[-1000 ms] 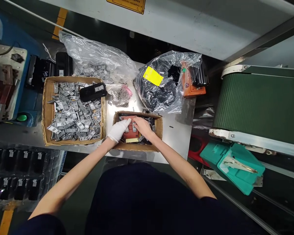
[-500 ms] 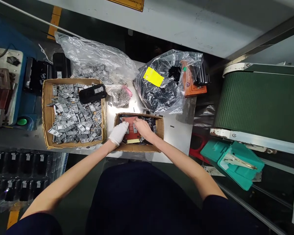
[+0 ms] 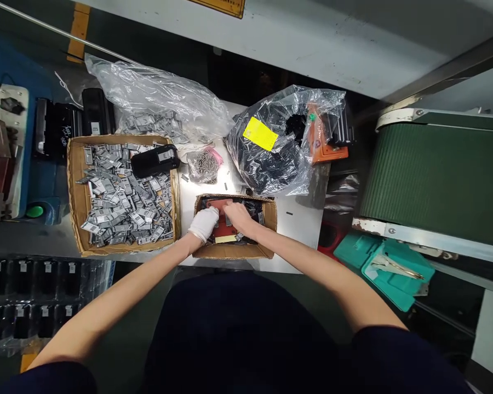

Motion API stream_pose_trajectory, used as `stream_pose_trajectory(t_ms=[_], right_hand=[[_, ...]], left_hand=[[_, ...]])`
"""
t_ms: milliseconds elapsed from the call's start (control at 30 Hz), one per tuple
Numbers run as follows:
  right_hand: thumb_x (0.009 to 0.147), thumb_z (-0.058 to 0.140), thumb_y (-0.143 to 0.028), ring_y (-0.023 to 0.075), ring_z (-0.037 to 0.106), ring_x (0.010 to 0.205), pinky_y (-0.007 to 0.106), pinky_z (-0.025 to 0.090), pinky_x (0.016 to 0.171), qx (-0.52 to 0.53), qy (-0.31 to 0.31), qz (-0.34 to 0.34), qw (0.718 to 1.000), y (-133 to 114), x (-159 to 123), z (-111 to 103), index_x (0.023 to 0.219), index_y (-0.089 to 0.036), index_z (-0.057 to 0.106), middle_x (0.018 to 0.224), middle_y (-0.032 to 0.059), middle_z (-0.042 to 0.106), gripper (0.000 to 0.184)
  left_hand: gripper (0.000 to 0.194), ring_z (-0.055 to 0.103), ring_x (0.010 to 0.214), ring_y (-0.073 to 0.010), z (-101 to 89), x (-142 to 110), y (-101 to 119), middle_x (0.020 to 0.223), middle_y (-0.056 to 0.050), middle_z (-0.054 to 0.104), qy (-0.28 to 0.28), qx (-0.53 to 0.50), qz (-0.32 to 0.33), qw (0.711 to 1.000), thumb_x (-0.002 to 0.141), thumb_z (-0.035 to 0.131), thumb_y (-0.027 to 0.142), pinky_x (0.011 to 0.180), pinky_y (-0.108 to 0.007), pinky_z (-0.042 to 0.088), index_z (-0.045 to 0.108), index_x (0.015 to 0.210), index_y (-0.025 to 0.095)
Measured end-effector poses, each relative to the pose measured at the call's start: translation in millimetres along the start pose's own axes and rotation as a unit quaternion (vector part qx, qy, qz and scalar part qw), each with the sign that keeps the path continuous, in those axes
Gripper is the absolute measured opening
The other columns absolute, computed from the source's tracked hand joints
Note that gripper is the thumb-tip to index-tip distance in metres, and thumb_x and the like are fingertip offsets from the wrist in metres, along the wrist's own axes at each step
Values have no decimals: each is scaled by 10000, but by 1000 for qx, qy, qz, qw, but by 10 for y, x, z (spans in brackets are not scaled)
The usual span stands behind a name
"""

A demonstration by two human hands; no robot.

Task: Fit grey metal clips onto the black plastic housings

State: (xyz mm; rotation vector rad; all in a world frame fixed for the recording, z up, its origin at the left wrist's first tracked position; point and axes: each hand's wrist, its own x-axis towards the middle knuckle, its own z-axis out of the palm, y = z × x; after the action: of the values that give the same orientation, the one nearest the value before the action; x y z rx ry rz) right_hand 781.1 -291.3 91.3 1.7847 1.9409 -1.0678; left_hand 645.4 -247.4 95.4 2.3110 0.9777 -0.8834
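Observation:
Both my hands are inside a small cardboard box (image 3: 234, 251) at the table's near edge. My left hand (image 3: 204, 222), in a white glove, is curled against the left side of a red block (image 3: 222, 229) lying in the box. My bare right hand (image 3: 238, 215) presses down on the block's top with bent fingers, over a small grey metal piece. Dark and grey small parts (image 3: 254, 208) fill the box around the block. A yellowish strip (image 3: 225, 239) lies at the block's near end.
A larger cardboard box (image 3: 76, 208) of grey metal plates stands to the left, a black device (image 3: 154, 160) on it. Behind are a clear bag of plates (image 3: 156, 104), a small bag of screws (image 3: 203, 164) and a bag of black parts (image 3: 279, 142). Green conveyor (image 3: 431, 175) at right.
My left hand has curled tighter and shifted slightly along the red block; my right hand stays on its top. The view has drifted a little.

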Motion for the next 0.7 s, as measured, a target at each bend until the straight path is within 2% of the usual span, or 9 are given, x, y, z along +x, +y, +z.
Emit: stream_pose_trajectory(t_ms=[100,233,333,433,533,700], right_hand=[[791,605,86,286,691,1022,299,481,831,12,-21,-6,1000,83,67,26,1076,-80,714,1093,181,717,347],[866,662,-19,238,683,998,322,496,873,22,-36,-1,999,115,131,38,982,-94,714,1043,117,727,148],[917,664,-89,208,689,949,368,529,881,30,-15,17,999,63,82,1,939,-94,704,1005,87,728,46],[956,603,-82,202,694,989,331,530,888,62,41,11,997,61,-53,-15,1060,-94,714,1135,118,718,153],[960,599,-73,176,690,1061,251,512,925,106,84,-13,991,161,-178,22,1180,-116,711,1209,117,713,250],[996,544,-117,149,722,953,239,542,886,157,112,-14,981,337,-234,108,1251,-134,691,1234,128,709,294]], left_hand=[[217,687,1011,-227,11,71,-29,1105,-103,690,-14,-3,10,1000,1010,567,197,905,-423,587,622,1197,100],[220,685,1000,-224,-19,119,15,1099,-98,688,-21,-1,7,1000,995,612,242,900,-425,590,637,1167,107],[223,687,959,-215,-85,80,75,1075,-95,688,-12,8,-4,1000,977,650,280,859,-408,602,652,1117,105],[208,688,941,-207,-136,-24,85,1059,-87,690,10,10,-2,1000,984,637,266,851,-398,603,651,1120,108],[193,692,956,-204,-115,-125,56,1085,-84,693,27,1,3,1000,999,600,211,861,-394,603,639,1160,113],[222,681,1018,-215,13,-158,32,1147,-96,681,40,-21,-4,999,1016,548,180,905,-409,586,611,1219,114]])
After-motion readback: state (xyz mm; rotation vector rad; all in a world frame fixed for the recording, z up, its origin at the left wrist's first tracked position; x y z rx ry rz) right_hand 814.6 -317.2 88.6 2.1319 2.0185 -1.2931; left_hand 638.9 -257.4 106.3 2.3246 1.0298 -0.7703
